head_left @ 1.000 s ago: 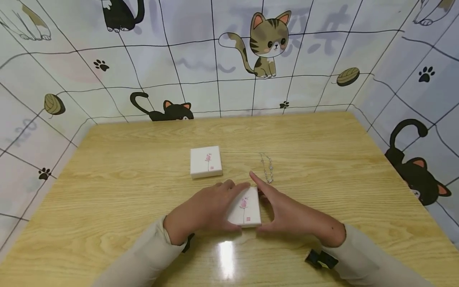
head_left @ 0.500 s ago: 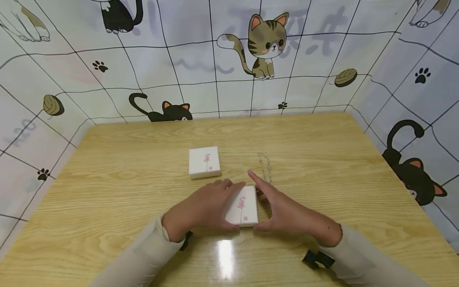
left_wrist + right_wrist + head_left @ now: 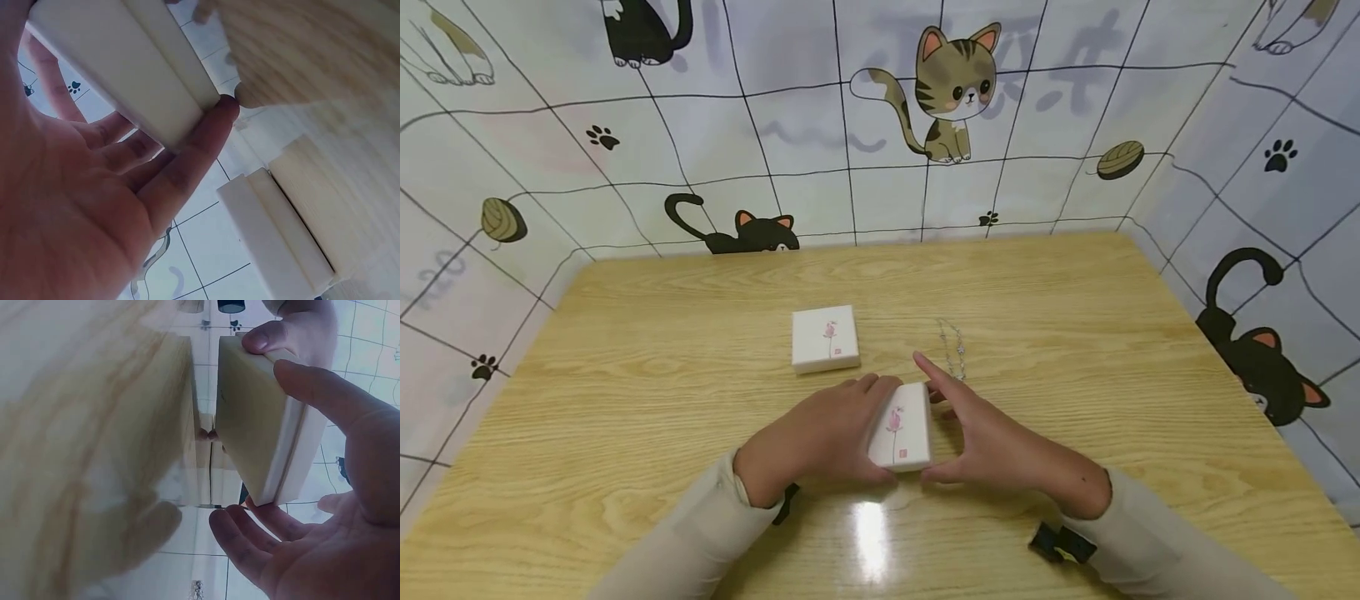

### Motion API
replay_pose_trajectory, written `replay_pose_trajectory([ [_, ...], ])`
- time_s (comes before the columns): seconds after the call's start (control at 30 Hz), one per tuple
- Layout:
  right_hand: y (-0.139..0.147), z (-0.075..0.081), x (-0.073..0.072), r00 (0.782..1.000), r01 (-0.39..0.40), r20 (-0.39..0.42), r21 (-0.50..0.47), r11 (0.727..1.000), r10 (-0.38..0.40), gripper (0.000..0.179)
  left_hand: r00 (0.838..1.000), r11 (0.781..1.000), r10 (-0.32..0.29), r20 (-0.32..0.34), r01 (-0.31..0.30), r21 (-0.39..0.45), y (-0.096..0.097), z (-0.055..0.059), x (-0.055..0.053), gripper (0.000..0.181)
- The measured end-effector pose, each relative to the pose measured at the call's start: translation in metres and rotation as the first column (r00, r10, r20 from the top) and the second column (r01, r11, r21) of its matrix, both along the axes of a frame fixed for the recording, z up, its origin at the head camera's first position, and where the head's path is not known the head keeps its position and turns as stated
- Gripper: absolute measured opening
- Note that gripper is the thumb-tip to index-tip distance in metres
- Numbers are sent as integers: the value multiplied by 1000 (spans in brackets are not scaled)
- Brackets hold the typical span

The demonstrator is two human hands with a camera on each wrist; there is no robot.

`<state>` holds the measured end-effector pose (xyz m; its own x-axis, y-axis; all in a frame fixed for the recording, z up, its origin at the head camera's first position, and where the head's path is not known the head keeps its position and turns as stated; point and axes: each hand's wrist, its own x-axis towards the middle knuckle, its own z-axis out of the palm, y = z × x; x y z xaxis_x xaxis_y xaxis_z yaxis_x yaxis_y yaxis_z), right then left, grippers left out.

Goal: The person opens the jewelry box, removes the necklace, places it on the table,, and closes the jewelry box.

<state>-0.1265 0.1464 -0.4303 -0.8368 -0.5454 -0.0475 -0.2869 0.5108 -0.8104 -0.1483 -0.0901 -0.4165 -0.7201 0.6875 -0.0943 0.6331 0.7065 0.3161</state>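
Observation:
A white lidded gift box [image 3: 906,429] with a pink flower on its lid is between my hands in the head view. My left hand [image 3: 823,433] grips its left side, thumb at the near edge and fingers at the far edge. At the right side my right hand [image 3: 1000,433] holds it with the thumb near the close corner and fingertips at the far corner; the index finger is stretched out. In the right wrist view the underside of the box [image 3: 253,419] shows, raised and tilted off the table. A seam between lid and base is visible in the left wrist view.
A second, similar white box [image 3: 825,337] lies farther back on the wooden table [image 3: 662,375]. Right of it is a silver chain bracelet [image 3: 953,348], just beyond my right fingertips. Cat-patterned cloth walls [image 3: 805,125] stand at the back and sides.
The gripped box has shifted slightly left and tilted, and both hands have moved with it. The other box and the bracelet stay in place; the head view has shifted a little.

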Motion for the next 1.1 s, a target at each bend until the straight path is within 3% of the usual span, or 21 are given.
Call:
replay_pose_trajectory([
  [0.37,1,-4,-2,997,18,-78,-23,1000,-20,132,1000,1000,-5,7,6,-16,0,3,-3,100],
  [0.57,2,-6,-4,998,22,-54,-23,999,-24,130,999,1000,11,34,-10,-6,0,3,-3,101],
  [1.1,2,-5,0,999,36,-39,0,999,-36,130,1000,1000,-14,-10,14,12,0,1,0,102],
])
